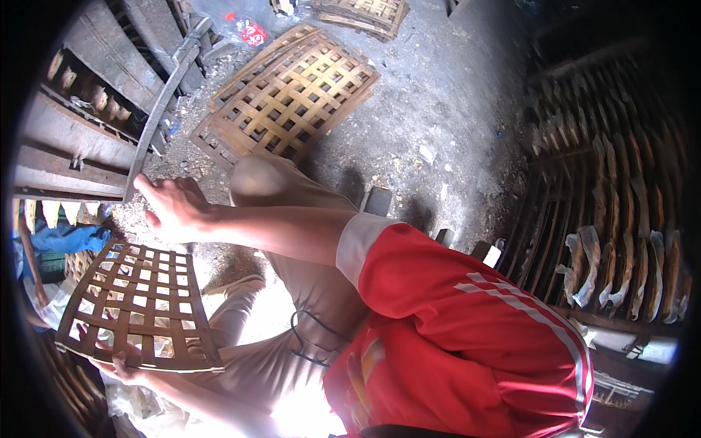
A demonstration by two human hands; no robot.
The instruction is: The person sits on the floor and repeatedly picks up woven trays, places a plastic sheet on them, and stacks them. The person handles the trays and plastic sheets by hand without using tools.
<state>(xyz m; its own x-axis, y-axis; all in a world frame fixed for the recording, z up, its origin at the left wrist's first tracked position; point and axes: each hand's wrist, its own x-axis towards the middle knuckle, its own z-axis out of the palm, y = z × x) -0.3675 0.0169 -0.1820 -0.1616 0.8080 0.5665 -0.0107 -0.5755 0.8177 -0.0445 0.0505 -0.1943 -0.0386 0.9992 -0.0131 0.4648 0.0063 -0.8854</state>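
Note:
A woven bamboo lattice tray [139, 301] is held tilted at the lower left. My left hand [120, 367] grips its near edge, with some fingers visible through the gaps. Farther up, my right hand [174, 207] reaches across to the left, thumb and index finger apart and the other fingers partly bent. Its index fingertip is at the lower end of a long curved bar [155, 117]; whether it touches the bar, I cannot tell. Nothing shows between those fingers.
Stacked lattice trays [299, 91] lie on the dusty floor [423, 109] beyond my knee, with another stack [369, 14] farther back. A wooden cabinet [109, 58] with pale pieces inside stands left. A rack [606, 182] with wrapped slats fills the right. A red-labelled bottle [248, 31] lies far left.

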